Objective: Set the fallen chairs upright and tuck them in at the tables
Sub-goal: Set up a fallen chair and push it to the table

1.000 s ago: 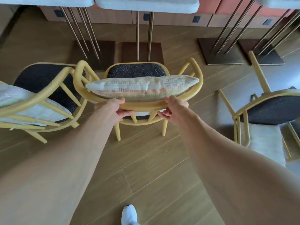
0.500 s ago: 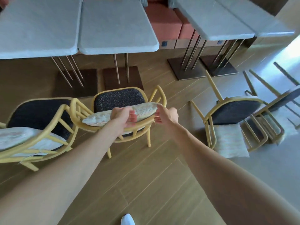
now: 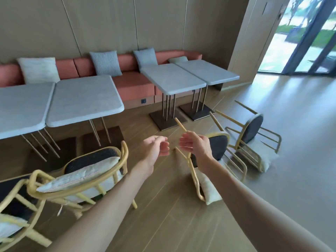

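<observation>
Yellow-framed fallen chair (image 3: pixel 216 151) lies on its side on the floor just beyond the right hand (image 3: pixel 195 145), nearer than the left hand (image 3: pixel 156 147), both empty with loosely curled fingers.

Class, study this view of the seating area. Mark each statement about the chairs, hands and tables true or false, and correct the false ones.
1. Two yellow-framed chairs lie tipped over on the floor, the nearer fallen chair and the farther fallen chair. True.
2. The left hand grips a chair. False: it holds nothing.
3. The right hand holds a cushion. False: it is empty.
4. The upright yellow-framed chair with a dark seat carries a pale cushion. True.
5. The grey stone-topped tables hold plates. False: their tops are bare.
</observation>
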The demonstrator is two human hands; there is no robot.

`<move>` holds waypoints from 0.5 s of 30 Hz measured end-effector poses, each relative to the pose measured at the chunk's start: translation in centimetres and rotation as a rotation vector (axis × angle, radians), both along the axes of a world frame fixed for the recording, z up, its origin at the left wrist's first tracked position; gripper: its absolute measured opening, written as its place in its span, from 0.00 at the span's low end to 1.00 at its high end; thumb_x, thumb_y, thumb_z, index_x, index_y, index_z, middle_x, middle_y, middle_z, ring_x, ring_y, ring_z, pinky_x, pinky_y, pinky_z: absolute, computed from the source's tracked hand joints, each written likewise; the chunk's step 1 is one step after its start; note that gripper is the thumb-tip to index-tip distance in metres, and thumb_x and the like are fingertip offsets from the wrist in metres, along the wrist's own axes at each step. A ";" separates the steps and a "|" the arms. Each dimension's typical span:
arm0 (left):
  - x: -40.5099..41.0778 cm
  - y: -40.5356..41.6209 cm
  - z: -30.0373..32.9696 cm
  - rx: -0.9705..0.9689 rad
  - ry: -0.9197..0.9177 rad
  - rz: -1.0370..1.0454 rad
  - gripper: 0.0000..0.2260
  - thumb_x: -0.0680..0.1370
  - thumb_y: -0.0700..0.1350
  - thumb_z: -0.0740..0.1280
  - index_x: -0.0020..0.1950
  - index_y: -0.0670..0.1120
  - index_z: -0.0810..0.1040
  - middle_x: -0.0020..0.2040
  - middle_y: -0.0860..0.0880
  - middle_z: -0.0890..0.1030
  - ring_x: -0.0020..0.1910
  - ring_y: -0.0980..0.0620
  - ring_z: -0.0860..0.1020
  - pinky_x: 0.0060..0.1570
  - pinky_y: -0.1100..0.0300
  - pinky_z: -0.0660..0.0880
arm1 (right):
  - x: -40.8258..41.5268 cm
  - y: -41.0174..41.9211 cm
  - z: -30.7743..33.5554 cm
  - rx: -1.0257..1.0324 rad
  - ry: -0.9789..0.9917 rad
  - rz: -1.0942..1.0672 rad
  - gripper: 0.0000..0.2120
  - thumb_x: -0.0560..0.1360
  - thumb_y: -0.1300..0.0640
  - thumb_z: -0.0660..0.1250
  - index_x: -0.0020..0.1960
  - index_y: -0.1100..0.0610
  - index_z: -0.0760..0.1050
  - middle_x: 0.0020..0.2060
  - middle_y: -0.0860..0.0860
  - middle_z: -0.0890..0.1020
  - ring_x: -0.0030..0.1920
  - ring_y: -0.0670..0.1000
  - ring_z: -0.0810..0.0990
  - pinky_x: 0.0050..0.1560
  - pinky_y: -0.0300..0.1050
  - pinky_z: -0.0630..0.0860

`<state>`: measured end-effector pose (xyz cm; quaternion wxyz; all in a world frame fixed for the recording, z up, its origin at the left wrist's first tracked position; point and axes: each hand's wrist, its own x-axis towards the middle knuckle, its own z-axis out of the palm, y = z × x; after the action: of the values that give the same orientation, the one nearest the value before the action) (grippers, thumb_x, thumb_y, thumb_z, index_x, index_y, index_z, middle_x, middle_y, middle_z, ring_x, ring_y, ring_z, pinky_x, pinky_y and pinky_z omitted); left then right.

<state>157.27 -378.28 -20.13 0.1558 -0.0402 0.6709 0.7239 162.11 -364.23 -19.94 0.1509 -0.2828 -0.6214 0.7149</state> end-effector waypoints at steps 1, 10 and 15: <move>1.2 1.8 0.3 0.011 0.012 0.005 0.07 0.79 0.37 0.66 0.49 0.37 0.83 0.39 0.42 0.84 0.38 0.46 0.82 0.44 0.49 0.83 | 1.3 2.4 0.3 -0.005 0.010 -0.011 0.11 0.80 0.58 0.65 0.44 0.60 0.82 0.43 0.61 0.85 0.42 0.57 0.85 0.50 0.51 0.82; 8.9 18.5 2.1 0.056 0.067 -0.027 0.07 0.80 0.38 0.65 0.47 0.38 0.82 0.38 0.43 0.83 0.36 0.47 0.81 0.41 0.54 0.82 | 9.9 19.0 0.9 -0.042 0.026 -0.089 0.11 0.81 0.60 0.62 0.49 0.64 0.82 0.48 0.65 0.85 0.45 0.58 0.84 0.57 0.57 0.82; 9.4 28.5 1.3 0.065 0.074 -0.088 0.09 0.80 0.39 0.65 0.50 0.36 0.82 0.42 0.40 0.84 0.38 0.46 0.82 0.39 0.54 0.81 | 11.6 27.3 0.4 -0.021 0.042 -0.143 0.12 0.80 0.59 0.63 0.50 0.65 0.83 0.47 0.65 0.85 0.44 0.58 0.84 0.54 0.56 0.82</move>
<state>166.67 -349.76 -18.80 0.1636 0.0215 0.6534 0.7389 173.66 -336.95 -19.56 0.2115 -0.3130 -0.5887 0.7147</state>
